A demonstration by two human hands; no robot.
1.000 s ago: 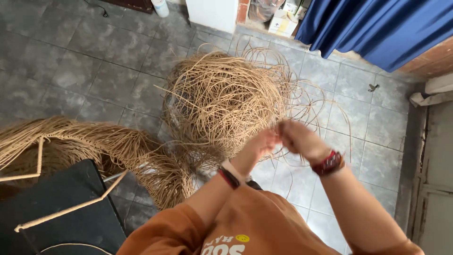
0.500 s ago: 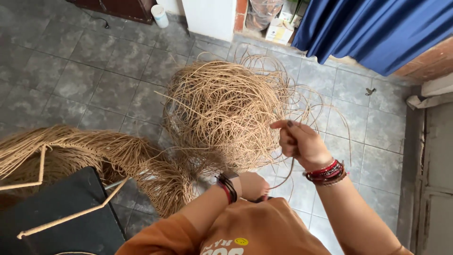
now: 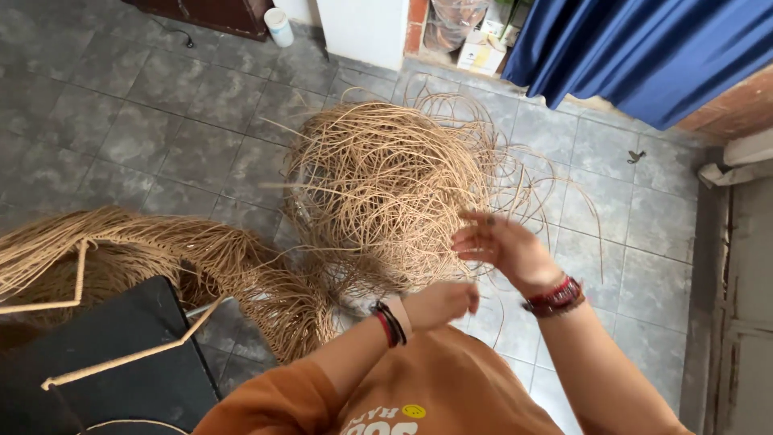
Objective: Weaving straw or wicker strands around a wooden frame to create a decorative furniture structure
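A big loose tangle of thin tan rattan strands [image 3: 386, 181] lies on the grey tiled floor in front of me. My right hand [image 3: 501, 246], with red bracelets at the wrist, is at the tangle's near right edge, fingers pinched around a thin strand. My left hand [image 3: 439, 304], with dark and red wristbands, is closed in a fist just below it, close to my orange shirt, apparently around the same strand. The strand itself is too thin to follow between the hands.
A second long bundle of rattan [image 3: 161, 258] curves across the floor at left. A black frame with rattan-wrapped rods [image 3: 105, 362] sits at bottom left. A blue curtain [image 3: 644, 48], a white container [image 3: 279, 26] and boxes stand at the far wall.
One second ago both hands were together at the tangle. My left hand has drawn back toward my chest, while my right hand stayed near the tangle's edge.
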